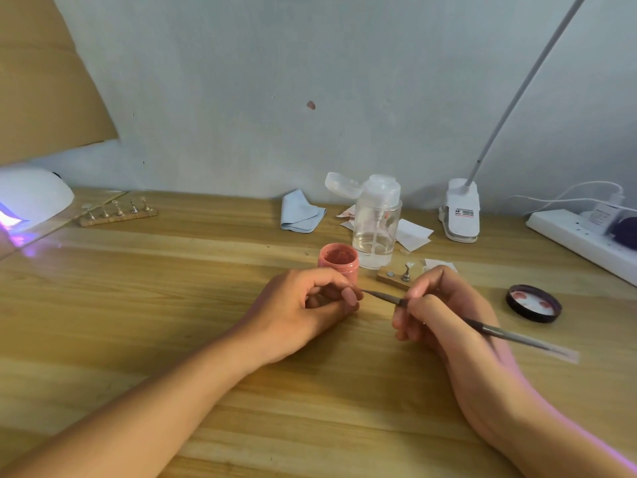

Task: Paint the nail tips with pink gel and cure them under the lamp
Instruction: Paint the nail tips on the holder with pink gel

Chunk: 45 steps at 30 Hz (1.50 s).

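Observation:
My left hand (303, 307) pinches a pink nail tip (351, 297) between thumb and fingers, just in front of the open pink gel jar (338, 259). My right hand (437, 312) grips a thin grey brush (489, 331) like a pen, and its bristle end touches the nail tip. A small wooden stand (396, 278) with one clear nail tip on a holder sits behind my right hand. The white curing lamp (32, 198) glows purple at the far left. A wooden strip (117, 215) with several nail holders lies beside the lamp.
The jar's black lid (533, 302) lies upside down at the right. A clear pump bottle (376, 222), a blue cloth (300, 212) and paper wipes (412, 234) stand behind the jar. A clip lamp base (460, 212) and a white power strip (582, 236) occupy the back right.

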### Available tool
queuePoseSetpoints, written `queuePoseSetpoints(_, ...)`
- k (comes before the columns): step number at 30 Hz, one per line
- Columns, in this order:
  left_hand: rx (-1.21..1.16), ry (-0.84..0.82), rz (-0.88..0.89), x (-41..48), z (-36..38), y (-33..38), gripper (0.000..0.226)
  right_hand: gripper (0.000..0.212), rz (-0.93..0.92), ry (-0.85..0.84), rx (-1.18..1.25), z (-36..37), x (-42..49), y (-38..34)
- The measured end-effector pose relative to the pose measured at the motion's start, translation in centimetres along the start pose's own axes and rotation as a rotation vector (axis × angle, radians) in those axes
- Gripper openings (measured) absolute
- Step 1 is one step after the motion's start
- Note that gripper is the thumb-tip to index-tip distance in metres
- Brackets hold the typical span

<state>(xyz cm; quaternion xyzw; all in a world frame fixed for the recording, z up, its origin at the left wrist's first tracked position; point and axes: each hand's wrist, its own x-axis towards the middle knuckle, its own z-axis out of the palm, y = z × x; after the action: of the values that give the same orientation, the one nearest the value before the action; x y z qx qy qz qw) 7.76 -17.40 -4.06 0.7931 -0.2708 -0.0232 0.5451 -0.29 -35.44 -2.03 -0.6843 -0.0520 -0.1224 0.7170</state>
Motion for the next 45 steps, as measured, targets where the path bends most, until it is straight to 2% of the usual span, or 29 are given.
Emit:
queuePoseSetpoints(4,-0.004,0.011,-0.008,-0.03,0.03,0.20,0.020,0.007,-0.019,0.035,-0.023,-0.24,0.05,0.17)
queuePoseSetpoints(10,-0.016,0.007,-0.033,0.01,0.00,0.19,0.016,0.007,-0.015,-0.014,-0.021,0.06,0.01,0.15)
queuePoseSetpoints(22,0.008,-0.001,-0.018,-0.03,-0.06,0.22,0.015,0.008,-0.011,0.032,-0.076,-0.11,-0.06,0.29)
queuePoseSetpoints(29,0.084,0.010,-0.048,0.02,-0.16,-0.06,0.008,0.008,-0.018,-0.035,-0.023,-0.03,-0.04,0.19)
queuePoseSetpoints(33,0.068,-0.004,-0.046,-0.03,-0.18,0.10,0.015,0.004,-0.066,0.019,0.011,-0.18,0.03,0.24)
queuePoseSetpoints(35,0.070,-0.005,-0.037,-0.08,-0.17,0.21,0.020,0.010,-0.111,0.040,-0.006,-0.05,0.12,0.25)
queuePoseSetpoints(38,0.099,0.003,-0.032,-0.11,-0.17,0.34,0.020,0.008,-0.161,-0.002,-0.038,0.43,0.00,0.02)
queuePoseSetpoints(45,0.120,0.006,-0.030,-0.08,-0.09,0.25,0.018,0.008,-0.043,0.009,-0.043,0.10,0.03,0.05)
